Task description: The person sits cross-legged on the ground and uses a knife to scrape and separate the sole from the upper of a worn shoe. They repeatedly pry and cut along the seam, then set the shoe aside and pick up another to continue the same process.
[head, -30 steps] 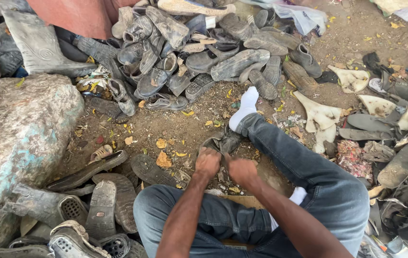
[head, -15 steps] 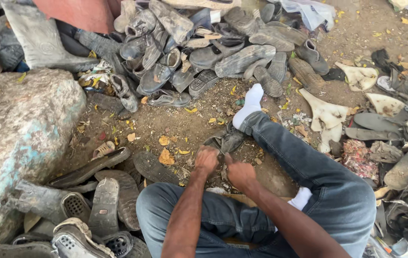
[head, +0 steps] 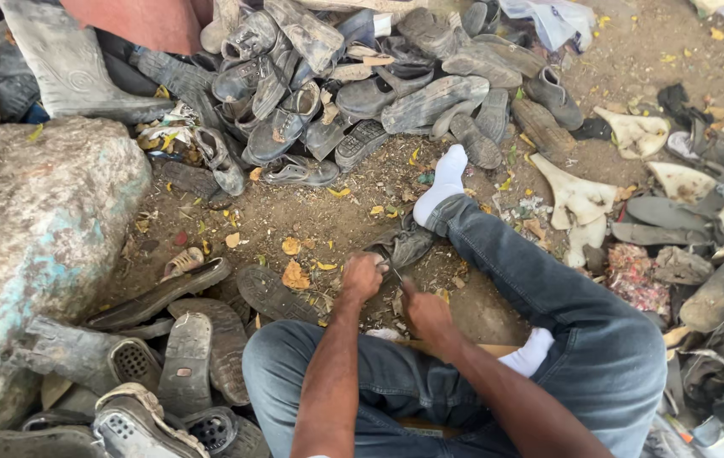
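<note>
Sitting on bare dirt ground (head: 633, 68), you have a large grey boulder (head: 31, 246) with blue-green stains well off to your left and a heap of worn grey shoes (head: 362, 85) ahead, beyond your outstretched leg in blue jeans (head: 548, 288) and its white sock (head: 445, 182). Loose black soles (head: 184, 339) lie beside your left knee, and pale sole cut-outs (head: 578, 199) lie to the right of the outstretched leg. Between your knees, close in front of you, your left hand (head: 363, 276) is clenched around the near end of a dark, dirty shoe piece (head: 408, 246), which rests on the dirt just beside the sock's heel. Your right hand (head: 426, 312) sits just beside the left, fingers curled tight on what looks like a thin tool (head: 397, 276); it is too small to identify. Yellow fallen leaves (head: 296, 273) are scattered near both hands.
</note>
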A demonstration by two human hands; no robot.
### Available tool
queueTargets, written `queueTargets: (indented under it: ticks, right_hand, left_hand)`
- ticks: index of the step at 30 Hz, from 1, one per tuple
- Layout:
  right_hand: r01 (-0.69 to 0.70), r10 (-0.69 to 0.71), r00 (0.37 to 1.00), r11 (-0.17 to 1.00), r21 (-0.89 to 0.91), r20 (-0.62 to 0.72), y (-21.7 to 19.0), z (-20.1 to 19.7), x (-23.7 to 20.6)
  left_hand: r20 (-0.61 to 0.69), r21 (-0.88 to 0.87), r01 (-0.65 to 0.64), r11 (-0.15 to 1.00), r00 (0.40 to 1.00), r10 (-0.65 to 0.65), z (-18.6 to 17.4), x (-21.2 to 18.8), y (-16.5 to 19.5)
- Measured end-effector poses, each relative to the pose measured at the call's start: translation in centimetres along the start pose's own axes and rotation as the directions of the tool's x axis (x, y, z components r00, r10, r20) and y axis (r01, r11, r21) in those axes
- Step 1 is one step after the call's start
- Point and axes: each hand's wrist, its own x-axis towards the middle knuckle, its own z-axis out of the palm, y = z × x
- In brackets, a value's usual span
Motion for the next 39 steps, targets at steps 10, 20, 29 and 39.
queueTargets:
  ticks: [10, 20, 29, 39]
  right_hand:
    - [-0.222, 0.202, 0.97, 0.538, 0.813, 0.132, -1.0, 0.5, 0.9]
    - [0.02, 0.096, 0.979, 0.831, 0.556, -0.177, -2.7, 3.1, -0.6]
    - [-0.013, 0.12, 0.972, 0.884, 0.467, -0.2, -4.5, 4.0, -5.4]
    - [-0.036, 0.207, 0.938, 0.857, 0.514, -0.278, -2.7, 3.5, -6.1]
  left_hand:
    - [0.06, -0.027, -0.014, 1.0, 0.998, 0.016, -0.4, -0.3, 0.2]
    - [-0.07, -0.176, -0.114, 0.978, 0.992, 0.103, 0.7, -0.4, -0.1]
    - [-0.108, -0.289, -0.008, 0.957, 0.994, -0.024, 0.8, 0.0, 0.7]
    - [-0.078, -0.608, 0.028, 0.794, 0.992, -0.096, 3.8, -2.0, 4.1]
